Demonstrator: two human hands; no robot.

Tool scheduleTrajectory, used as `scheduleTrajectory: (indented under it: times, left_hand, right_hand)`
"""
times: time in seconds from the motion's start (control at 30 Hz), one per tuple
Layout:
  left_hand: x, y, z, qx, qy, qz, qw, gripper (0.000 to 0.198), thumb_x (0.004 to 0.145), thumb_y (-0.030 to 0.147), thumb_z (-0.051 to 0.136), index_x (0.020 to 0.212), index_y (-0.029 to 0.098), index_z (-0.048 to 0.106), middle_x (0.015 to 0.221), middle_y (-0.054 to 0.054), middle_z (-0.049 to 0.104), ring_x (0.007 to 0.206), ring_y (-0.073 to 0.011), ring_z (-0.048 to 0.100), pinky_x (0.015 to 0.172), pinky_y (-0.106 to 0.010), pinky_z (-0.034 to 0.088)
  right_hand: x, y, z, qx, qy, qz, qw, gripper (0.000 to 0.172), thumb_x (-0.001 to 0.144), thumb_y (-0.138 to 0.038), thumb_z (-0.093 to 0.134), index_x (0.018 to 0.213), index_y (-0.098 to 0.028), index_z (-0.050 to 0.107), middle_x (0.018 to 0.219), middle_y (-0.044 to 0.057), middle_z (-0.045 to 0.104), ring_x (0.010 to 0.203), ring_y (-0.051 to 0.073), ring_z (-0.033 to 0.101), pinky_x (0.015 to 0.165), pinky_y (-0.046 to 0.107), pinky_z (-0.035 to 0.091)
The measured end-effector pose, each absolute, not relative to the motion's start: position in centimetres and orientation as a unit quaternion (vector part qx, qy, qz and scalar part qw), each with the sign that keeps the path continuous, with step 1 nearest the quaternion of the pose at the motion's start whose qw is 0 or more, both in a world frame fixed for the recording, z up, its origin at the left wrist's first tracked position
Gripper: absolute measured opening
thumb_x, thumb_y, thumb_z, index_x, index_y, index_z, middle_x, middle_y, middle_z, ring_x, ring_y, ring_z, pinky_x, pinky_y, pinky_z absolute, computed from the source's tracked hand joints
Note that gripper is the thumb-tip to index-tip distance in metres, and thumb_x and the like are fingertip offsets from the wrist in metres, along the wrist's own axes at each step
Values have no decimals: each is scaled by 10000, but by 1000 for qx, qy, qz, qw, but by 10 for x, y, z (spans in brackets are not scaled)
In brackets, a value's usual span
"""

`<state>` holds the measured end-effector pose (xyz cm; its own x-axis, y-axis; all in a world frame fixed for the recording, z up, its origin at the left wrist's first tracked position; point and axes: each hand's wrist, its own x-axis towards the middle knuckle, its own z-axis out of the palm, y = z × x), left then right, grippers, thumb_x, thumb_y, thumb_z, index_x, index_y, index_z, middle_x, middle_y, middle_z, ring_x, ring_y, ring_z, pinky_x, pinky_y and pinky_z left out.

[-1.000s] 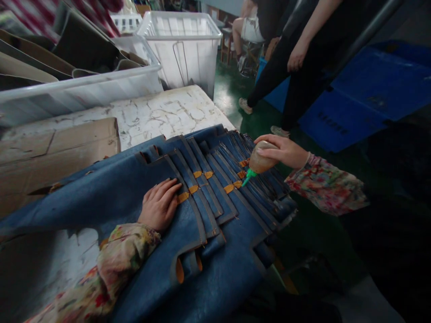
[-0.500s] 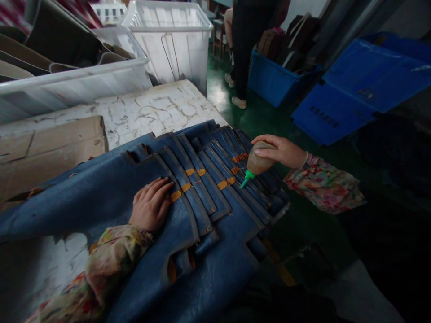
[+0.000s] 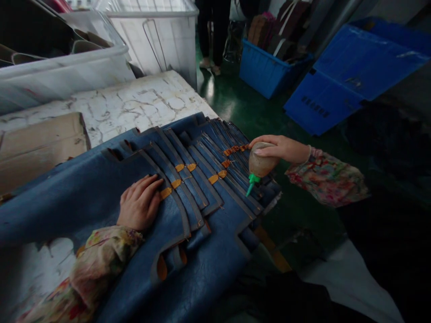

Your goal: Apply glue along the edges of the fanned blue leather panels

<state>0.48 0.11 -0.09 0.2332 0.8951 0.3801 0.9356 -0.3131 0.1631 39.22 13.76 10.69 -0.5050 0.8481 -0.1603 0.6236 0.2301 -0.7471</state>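
Overlapping blue leather-like pieces (image 3: 215, 251) lie fanned out over the table, with grey edge strips and small orange tabs (image 3: 175, 183) along them. My left hand (image 3: 139, 202) rests flat on the pieces at the left of the fan, fingers stretched out and holding nothing. In my right hand (image 3: 286, 148) is a brownish squeeze bottle (image 3: 262, 160), gripped around its body and tilted nozzle-down. Its green nozzle (image 3: 251, 185) points at the grey strips on the right side of the fan. Whether the tip touches them I cannot tell.
The white table (image 3: 148, 101) is streaked with brown marks and bears a cardboard sheet (image 3: 43, 139). Behind stand a white tub (image 3: 63, 72) with dark curved pieces and a tall white bin (image 3: 155, 40). Blue crates (image 3: 266, 74) sit on the green floor, near a standing person (image 3: 213, 31).
The whole view has shifted, so the table and pieces appear further left. My right hand has carried the bottle a little along the fan towards me. The person in the background has stepped.
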Motion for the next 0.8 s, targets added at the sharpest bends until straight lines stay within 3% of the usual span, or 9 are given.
scheduleTrajectory:
  times: [0.37, 0.63, 0.8]
  left_hand:
    - [6, 1, 2, -780, -589, -205, 51, 343, 928, 305, 335, 1146, 155, 553, 1236, -102, 539, 1190, -252, 453, 987, -416, 328]
    - [4, 1, 0, -780, -596, -188, 36, 329, 917, 302, 366, 1183, 183, 519, 1276, -89, 507, 1222, -245, 420, 1023, -424, 314]
    - [3, 2, 0, -781, -593, -191, 38, 334, 916, 305, 367, 1179, 174, 524, 1265, -92, 514, 1208, -250, 430, 1018, -424, 322]
  right_hand:
    - [406, 125, 113, -480, -752, 439, 107, 405, 688, -488, 601, 981, -209, 628, 1049, 38, 633, 953, 250, 581, 851, 382, 464]
    - [414, 121, 110, -437, -766, 461, 95, 340, 708, -445, 626, 973, -233, 642, 969, 16, 659, 889, 238, 604, 779, 357, 502]
    - [411, 115, 114, -447, -729, 492, 162, 346, 723, -436, 607, 998, -225, 619, 964, 27, 657, 876, 235, 613, 780, 370, 511]
